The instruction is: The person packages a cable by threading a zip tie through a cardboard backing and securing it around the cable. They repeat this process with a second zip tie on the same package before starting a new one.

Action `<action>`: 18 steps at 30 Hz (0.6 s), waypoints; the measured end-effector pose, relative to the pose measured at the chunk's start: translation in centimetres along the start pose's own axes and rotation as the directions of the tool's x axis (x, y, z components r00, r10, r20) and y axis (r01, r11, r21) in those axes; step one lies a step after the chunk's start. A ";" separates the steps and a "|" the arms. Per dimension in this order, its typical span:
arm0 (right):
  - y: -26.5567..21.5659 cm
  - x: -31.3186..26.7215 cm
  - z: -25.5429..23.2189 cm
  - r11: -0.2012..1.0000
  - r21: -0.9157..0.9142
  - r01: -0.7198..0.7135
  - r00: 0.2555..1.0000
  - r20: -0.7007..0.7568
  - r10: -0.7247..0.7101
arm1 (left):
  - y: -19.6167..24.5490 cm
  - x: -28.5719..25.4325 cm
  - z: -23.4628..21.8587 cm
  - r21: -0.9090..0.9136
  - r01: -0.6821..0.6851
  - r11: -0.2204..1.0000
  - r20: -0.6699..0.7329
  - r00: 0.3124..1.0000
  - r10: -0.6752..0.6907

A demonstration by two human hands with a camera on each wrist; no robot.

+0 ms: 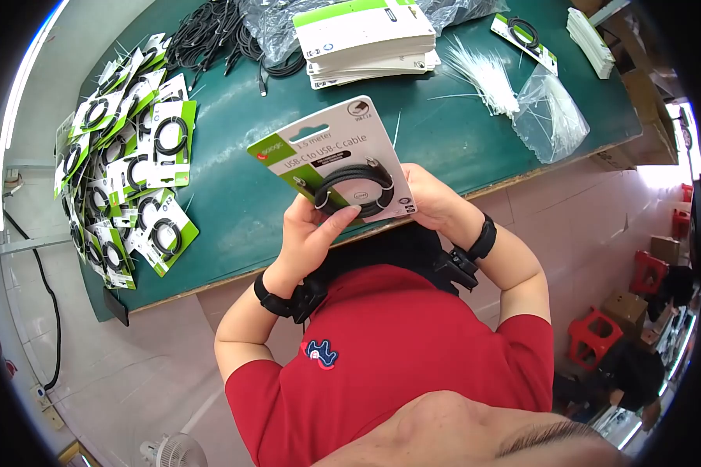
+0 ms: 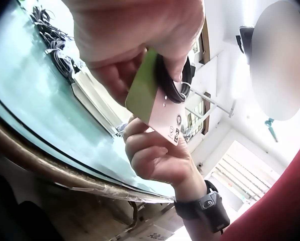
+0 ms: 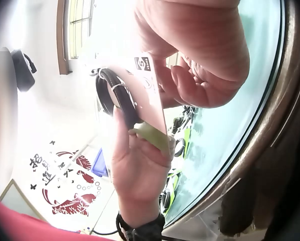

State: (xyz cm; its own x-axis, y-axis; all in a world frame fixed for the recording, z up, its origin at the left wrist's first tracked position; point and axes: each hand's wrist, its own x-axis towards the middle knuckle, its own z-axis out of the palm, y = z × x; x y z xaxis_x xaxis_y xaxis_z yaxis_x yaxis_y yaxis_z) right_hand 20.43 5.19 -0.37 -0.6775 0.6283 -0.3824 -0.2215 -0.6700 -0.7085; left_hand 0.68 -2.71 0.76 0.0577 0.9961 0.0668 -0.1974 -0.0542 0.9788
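Above the table's front edge, in the head view, a white and green card printed "USB-C to USB-C cable" faces up, tilted. A coiled black cable lies on its face, bound by white ties. My left hand pinches the card's lower left edge, its thumb pressed over the coil and its fingers behind. Along the right edge, my right hand holds the card, with its curled fingers partly hidden behind it. The right wrist view shows those curled fingers close against the card's back.
Many carded cables are heaped at the table's left. Loose black cables, a stack of cards and a fan of white cable ties lie along the back. A clear bag and another carded cable are at right.
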 end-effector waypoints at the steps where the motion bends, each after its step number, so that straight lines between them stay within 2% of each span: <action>1: -0.1 0.0 0.1 1.000 0.019 -0.013 1.000 -0.025 0.014 | 0.0 0.1 -0.1 -0.001 -0.004 1.000 -0.004 1.000 0.004; 6: -0.4 0.7 -2.0 0.990 -0.132 -0.057 0.996 0.056 0.065 | 0.2 0.5 -0.6 -0.035 0.022 0.999 -0.073 0.997 -0.025; 7: -0.7 0.6 -2.2 0.953 -0.288 0.092 0.993 -0.045 -0.109 | 0.5 0.7 -0.7 -0.035 0.020 0.999 -0.099 0.995 -0.024; 8: -1.0 0.3 -2.2 0.868 -0.448 0.214 0.949 -0.114 -0.293 | 0.7 0.7 -0.8 -0.036 0.019 0.999 -0.125 0.992 -0.024; 9: -1.7 -0.1 -1.6 0.740 -0.601 0.301 0.868 -0.148 -0.474 | 0.8 0.7 -0.7 -0.037 0.017 0.999 -0.130 0.991 -0.022; 10: -2.4 -0.6 -0.9 0.740 -0.602 0.301 0.870 -0.145 -0.472 | 0.8 0.6 -0.7 -0.015 0.019 1.000 -0.131 0.991 -0.021; 12: -3.7 -1.7 0.8 0.324 -0.804 0.499 0.688 0.139 -0.712 | 0.8 0.7 -0.4 0.027 0.026 0.999 -0.127 0.992 -0.022; 13: -3.8 -2.0 1.3 0.079 -0.833 0.547 0.570 0.303 -0.764 | 0.6 0.7 -0.2 0.026 0.027 0.999 -0.124 0.992 -0.023; 14: -3.5 -1.9 1.8 0.078 -0.835 0.545 0.569 0.300 -0.765 | 0.3 0.8 -0.1 0.058 0.013 0.998 -0.142 0.990 -0.005; 17: -2.4 -1.0 3.6 -0.283 -0.857 0.430 0.459 0.477 -0.750 | -0.4 1.0 0.3 0.124 -0.015 0.992 -0.173 0.984 0.037; 18: -2.1 -0.9 3.8 -0.283 -0.857 0.430 0.458 0.477 -0.750 | -0.6 0.9 0.4 0.269 -0.056 0.962 -0.170 0.980 0.105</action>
State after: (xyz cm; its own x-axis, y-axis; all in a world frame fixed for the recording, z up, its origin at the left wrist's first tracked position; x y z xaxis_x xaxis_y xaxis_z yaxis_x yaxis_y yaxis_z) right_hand 18.82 4.53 3.76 -0.4795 0.6015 0.6389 0.3726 0.7988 -0.4724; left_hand 1.22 -1.77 0.36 -0.1308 0.9821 0.1353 0.0701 -0.1270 0.9894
